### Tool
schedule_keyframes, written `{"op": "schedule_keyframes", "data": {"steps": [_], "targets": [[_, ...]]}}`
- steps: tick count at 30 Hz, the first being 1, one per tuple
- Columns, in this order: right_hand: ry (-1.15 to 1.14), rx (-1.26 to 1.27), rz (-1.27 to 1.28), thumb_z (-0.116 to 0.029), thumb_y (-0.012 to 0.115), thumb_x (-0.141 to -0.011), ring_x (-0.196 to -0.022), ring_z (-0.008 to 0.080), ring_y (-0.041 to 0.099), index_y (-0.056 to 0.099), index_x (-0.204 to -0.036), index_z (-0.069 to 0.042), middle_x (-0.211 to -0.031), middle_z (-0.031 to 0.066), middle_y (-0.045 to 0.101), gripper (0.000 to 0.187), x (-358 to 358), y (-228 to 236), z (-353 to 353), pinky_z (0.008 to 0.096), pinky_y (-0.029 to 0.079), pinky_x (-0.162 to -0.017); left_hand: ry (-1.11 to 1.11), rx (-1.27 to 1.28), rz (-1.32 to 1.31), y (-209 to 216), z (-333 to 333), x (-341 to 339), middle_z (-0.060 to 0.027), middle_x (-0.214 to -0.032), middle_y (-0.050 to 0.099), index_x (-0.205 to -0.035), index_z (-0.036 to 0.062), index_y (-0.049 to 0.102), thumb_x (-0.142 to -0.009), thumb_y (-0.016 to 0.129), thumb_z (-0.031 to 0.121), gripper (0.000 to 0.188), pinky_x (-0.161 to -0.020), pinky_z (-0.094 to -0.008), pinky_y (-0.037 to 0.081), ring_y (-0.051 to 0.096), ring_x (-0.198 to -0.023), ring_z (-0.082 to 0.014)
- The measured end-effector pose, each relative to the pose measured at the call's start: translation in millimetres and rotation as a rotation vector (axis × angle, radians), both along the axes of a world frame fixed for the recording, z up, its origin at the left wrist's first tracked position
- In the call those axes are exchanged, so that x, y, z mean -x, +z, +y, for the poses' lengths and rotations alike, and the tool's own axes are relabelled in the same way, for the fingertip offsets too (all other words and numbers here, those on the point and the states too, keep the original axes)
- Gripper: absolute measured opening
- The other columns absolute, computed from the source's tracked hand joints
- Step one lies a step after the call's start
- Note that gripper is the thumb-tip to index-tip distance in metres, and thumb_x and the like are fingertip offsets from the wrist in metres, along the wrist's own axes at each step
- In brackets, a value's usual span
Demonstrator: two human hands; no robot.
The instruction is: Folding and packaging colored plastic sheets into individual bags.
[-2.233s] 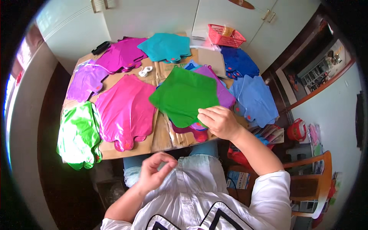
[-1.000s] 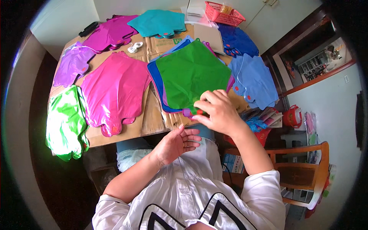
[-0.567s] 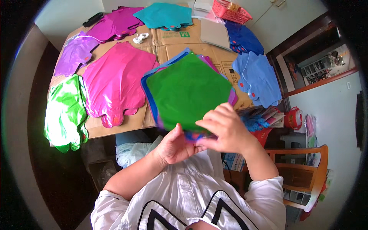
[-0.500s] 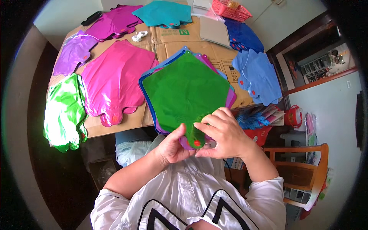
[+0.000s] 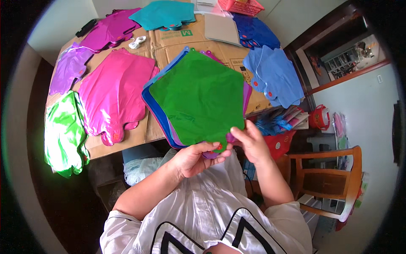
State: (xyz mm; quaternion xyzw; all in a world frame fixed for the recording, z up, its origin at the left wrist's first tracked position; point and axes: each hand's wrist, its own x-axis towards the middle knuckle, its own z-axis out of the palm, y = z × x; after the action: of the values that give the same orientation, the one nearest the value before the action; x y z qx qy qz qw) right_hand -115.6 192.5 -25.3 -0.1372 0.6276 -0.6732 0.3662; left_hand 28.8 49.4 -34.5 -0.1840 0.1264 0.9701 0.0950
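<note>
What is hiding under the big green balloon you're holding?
Under the green balloon, edges of a blue balloon and purple balloons peek out. The left hand and right hand pinch the stack's necks. How many lie beneath is covered.

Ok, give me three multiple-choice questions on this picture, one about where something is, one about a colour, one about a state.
1. Where does the red basket sit?
A. far edge of the table
B. on the chair
C. on the floor

2. What colour is the top sheet of the foil stack that the hands hold?
A. pink
B. green
C. teal

3. How is that stack held?
A. lying flat, untouched
B. by the left hand alone
C. by both hands at its near tip

Answers: 1 A, it lies at the table's far end. 2 B, green faces up. 3 C, the left hand and right hand pinch the near tip.
</note>
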Motion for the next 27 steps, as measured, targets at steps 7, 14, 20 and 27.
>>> {"op": "schedule_keyframes", "data": {"steps": [7, 14, 20, 27], "targets": [[0.228, 0.065, -0.151, -0.007, 0.065, -0.089, -0.096, 0.0116, 0.06, 0.055, -0.115, -0.001, -0.103, 0.0045, 0.064, 0.029, -1.7, 29.9, -6.0, 0.0285, 0.047, -0.087, -0.014, 0.101, 0.01, 7.9, -7.2, -9.2, -0.015, -0.115, 0.063, -0.111, -0.0016, 0.058, -0.09, 0.054, 0.004, 0.022, -0.087, -0.0333, 0.052, 0.064, -0.1, -0.0227], [0.149, -0.051, -0.117, -0.013, 0.06, -0.093, -0.093, 0.0108, 0.06, 0.059, -0.113, -0.002, -0.105, 0.0022, 0.065, 0.023, 1.8, 4.3, -5.0, 0.0274, 0.046, -0.087, 0.073, 0.143, -0.087, -4.4, 3.5, -4.8, -0.0129, -0.112, 0.064, -0.108, -0.0002, 0.059, -0.09, 0.056, 0.008, 0.02, -0.09, -0.0362, 0.051, 0.063, -0.097, -0.0219], [0.178, 0.107, -0.151, -0.004, 0.062, -0.088, -0.099, 0.0114, 0.058, 0.057, -0.118, 0.0, -0.111, 0.0043, 0.063, 0.031, -2.1, 12.1, -7.9, 0.0284, 0.046, -0.088, 0.032, 0.069, -0.026, 10.9, -4.3, -9.3, -0.0091, -0.099, 0.064, -0.103, 0.0015, 0.06, -0.09, 0.056, 0.005, 0.014, -0.086, -0.034, 0.051, 0.062, -0.091, -0.0192], [0.091, 0.124, -0.193, -0.006, 0.06, -0.089, -0.102, 0.0159, 0.06, 0.055, -0.12, 0.0, -0.112, 0.0069, 0.063, 0.033, -5.3, 17.3, -10.9, 0.0334, 0.048, -0.091, 0.027, 0.231, -0.03, 6.8, 5.1, -14.6, -0.0064, -0.09, 0.063, -0.098, 0.0005, 0.061, -0.089, 0.056, 0.005, 0.011, -0.079, -0.0302, 0.048, 0.059, -0.081, -0.0167]]}}
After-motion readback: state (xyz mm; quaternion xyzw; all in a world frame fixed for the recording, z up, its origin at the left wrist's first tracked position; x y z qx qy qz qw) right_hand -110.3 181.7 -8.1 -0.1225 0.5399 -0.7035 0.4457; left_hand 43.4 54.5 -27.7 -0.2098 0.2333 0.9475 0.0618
